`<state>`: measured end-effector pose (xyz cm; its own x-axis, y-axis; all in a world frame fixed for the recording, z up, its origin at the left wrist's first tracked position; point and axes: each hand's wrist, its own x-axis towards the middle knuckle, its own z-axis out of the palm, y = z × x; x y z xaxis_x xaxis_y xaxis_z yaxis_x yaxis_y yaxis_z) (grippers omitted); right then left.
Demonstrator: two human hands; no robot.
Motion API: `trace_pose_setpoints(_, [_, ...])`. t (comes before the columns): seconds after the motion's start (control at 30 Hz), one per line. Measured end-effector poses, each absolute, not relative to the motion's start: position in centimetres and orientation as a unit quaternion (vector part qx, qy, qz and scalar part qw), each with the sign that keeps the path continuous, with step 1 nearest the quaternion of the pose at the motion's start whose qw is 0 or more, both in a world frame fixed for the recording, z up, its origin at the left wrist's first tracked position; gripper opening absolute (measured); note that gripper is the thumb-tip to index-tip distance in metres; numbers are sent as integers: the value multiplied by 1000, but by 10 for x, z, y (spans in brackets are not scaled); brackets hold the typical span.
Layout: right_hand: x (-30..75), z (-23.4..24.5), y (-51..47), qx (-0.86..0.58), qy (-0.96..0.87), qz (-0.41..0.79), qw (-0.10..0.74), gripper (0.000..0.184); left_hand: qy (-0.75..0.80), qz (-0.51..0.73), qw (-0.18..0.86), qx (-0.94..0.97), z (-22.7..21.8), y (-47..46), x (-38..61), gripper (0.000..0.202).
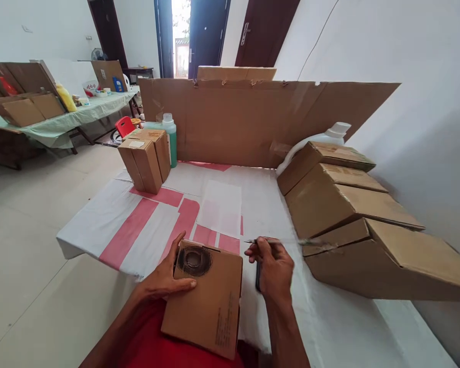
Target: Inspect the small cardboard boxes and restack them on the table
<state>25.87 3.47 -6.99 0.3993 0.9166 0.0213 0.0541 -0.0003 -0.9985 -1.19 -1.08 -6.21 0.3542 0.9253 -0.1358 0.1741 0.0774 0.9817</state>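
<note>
A small brown cardboard box [210, 301] rests on my lap against the table's near edge, with a dark scribbled circle [194, 260] on its top. My left hand [164, 276] lies on the box's left side, fingers spread over it and thumb up along the edge. My right hand [272, 266] is closed in a pinch on a thin pen [281, 242], which points sideways just right of the box. A dark flat object [257, 276] lies partly hidden under that hand.
The table [111, 225] wears a white and red cloth. Stacked cardboard boxes [345, 204] fill its right side, with a white jug [329, 135] behind. Two small boxes [145, 156] and a green bottle [170, 138] stand far left. A cardboard sheet [253, 122] walls the back.
</note>
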Motion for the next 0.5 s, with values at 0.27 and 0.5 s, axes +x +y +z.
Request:
trace_pose_setpoints(0.27, [179,-36,-30,-437,-489,545,522,30,447,333,573,602,-52,-10,-8,116])
trace_pose_setpoints(0.5, [199,-43,-24,-512,-557,435,488,36,456,340,555,607,-52,-15,-11,117])
